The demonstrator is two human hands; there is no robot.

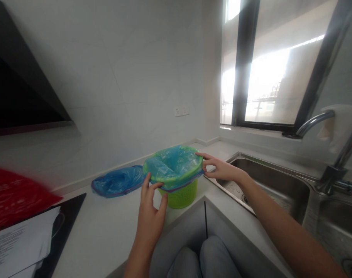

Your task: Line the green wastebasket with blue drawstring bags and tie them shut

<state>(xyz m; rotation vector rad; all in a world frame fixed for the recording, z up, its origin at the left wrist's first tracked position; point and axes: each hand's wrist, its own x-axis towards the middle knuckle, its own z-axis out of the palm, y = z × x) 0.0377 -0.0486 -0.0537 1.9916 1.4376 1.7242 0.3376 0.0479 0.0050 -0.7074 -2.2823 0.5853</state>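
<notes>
A bright green plastic basket with a perforated side stands upright on the counter. A translucent blue bin bag lines it, its purple-trimmed edge folded outside over the rim. At the front left of the rim, my left hand rests its fingertips on the bag, thumb spread away. On the right side, my right hand has its fingers closed around the bag's edge at the rim. The basket's floor is hidden by the bag.
A second blue bag lies on the counter by the wall. A steel sink with a tap borders the right. Papers and a red bag lie on the black cooktop at left.
</notes>
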